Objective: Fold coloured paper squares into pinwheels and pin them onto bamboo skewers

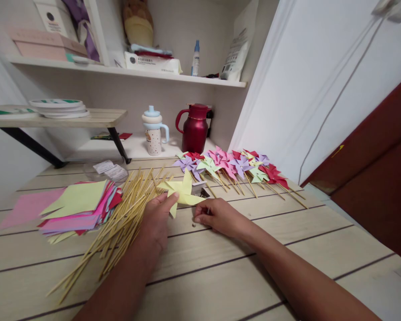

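Left hand (157,218) pinches a yellow paper pinwheel (182,191) mid-table, steadying it. Right hand (217,216) — fingertips down beside it, holding nothing. Skewers (120,223) lie near the left edge — within reach.

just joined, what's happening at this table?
A person's left hand holds a folded yellow paper pinwheel flat on the wooden table; the right hand rests fingertips-down beside it. Bamboo sticks and a stack of coloured paper lie to the left, with finished pinwheels behind.
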A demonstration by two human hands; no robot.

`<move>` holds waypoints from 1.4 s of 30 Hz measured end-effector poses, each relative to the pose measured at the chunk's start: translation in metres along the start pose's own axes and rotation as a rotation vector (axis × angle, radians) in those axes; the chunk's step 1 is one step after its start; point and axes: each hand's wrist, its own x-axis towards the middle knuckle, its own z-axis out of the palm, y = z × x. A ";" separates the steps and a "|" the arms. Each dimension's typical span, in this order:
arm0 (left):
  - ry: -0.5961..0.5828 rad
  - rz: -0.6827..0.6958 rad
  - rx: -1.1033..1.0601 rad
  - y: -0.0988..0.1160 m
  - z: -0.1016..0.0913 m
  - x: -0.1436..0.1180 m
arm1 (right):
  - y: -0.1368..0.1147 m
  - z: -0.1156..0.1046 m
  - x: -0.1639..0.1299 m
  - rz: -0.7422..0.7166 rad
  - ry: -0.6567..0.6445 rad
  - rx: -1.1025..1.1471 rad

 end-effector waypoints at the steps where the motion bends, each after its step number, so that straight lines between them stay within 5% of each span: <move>1: -0.008 0.002 0.001 0.000 0.000 0.000 | 0.002 0.000 0.000 -0.008 -0.010 0.023; 14: -0.064 0.007 0.019 -0.008 0.000 -0.002 | -0.004 0.003 0.001 -0.020 -0.119 0.131; 21: -0.049 0.017 0.044 -0.007 0.001 -0.004 | -0.002 -0.011 -0.006 0.039 -0.402 0.098; 42: -0.070 0.030 0.124 -0.007 0.000 -0.003 | -0.005 -0.001 -0.002 0.155 -0.307 0.294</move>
